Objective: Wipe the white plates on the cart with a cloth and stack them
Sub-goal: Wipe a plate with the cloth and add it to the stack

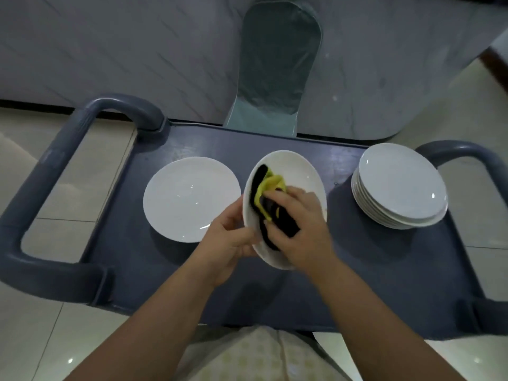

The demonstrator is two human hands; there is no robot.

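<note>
You are standing at the cart point(384, 270), and its top carries all the crockery. On your right sits a stack of plates point(401, 185), several deep; on your left a single plate point(189, 199) lies flat, well apart from the stack. Between them, tilted and lifted off the cart, is the plate you are holding point(298, 169).

Your left hand point(228, 237) is clamped on that plate's near-left rim, fingers curled round the edge. Your right hand point(299, 224) is closed over the cloth point(268, 188), a black and yellow one, pressing it against the plate's inner face.

So the step in hand looks like the wiping itself, not the stacking. Which side is the finished pile cannot be told from here. The next move probably calls for carrying the cloth round the remaining face and rim, keeping your left grip firm so the tilted plate does not slip, then setting it squarely on the wiped pile.
</note>
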